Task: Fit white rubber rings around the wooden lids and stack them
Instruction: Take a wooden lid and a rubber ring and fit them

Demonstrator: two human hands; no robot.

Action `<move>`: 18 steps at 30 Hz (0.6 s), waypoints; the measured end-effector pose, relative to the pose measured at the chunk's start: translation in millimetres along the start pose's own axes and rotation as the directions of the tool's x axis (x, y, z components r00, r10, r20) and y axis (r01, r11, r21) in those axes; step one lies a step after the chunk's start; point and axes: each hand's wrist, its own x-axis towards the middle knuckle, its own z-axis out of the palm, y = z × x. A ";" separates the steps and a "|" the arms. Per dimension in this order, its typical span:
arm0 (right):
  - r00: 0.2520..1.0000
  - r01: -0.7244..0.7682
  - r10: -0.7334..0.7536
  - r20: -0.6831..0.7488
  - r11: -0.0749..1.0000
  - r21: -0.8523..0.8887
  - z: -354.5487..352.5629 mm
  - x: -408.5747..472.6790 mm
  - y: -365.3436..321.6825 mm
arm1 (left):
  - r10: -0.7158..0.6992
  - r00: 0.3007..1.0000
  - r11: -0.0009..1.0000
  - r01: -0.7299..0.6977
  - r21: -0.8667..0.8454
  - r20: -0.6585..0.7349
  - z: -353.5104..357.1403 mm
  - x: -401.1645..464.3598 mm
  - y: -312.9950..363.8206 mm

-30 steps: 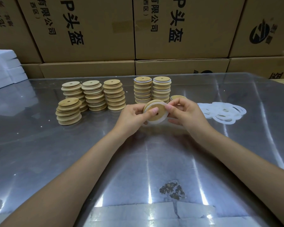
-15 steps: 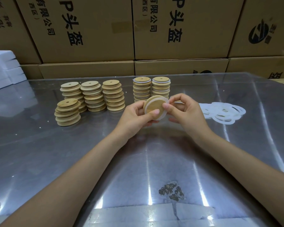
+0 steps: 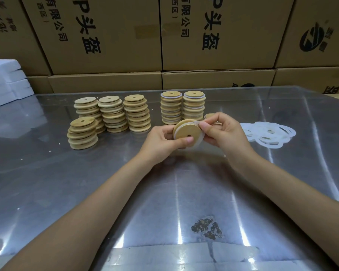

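I hold a round wooden lid (image 3: 186, 130) with a small centre hole above the table, tilted toward me. My left hand (image 3: 162, 141) grips its lower left edge, thumb on the face. My right hand (image 3: 221, 132) pinches a white rubber ring (image 3: 200, 140) that wraps the lid's right rim. Several stacks of plain wooden lids (image 3: 110, 114) stand at the left. Two stacks of ringed lids (image 3: 182, 107) stand just behind my hands. A single lid (image 3: 209, 116) lies partly hidden behind my right hand. Loose white rings (image 3: 268, 133) lie in a pile at the right.
The table (image 3: 86, 192) has a shiny reflective top with a worn patch (image 3: 206, 228) near the front. Cardboard boxes (image 3: 213, 36) form a wall along the far edge. White foam blocks (image 3: 4, 81) sit at the far left.
The lid has been turned in my hands so its centre hole now shows, and my right hand has moved up along the rim with the ring.
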 end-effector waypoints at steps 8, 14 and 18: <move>0.996 0.085 -0.079 0.045 0.982 -0.169 -0.7 -3.5 -7.3 | -0.023 1.000 0.994 0.023 -0.105 0.008 0.3 -2.4 -3.8; 0.991 0.120 -0.101 0.088 0.959 -0.258 -3.5 -2.7 -0.7 | 0.053 0.999 0.997 -0.054 0.055 0.010 1.2 -1.4 -3.4; 0.970 0.243 -0.215 0.112 0.861 -0.446 -1.9 -3.4 3.4 | 0.112 0.994 0.955 -0.109 0.277 0.006 2.9 -1.2 -3.5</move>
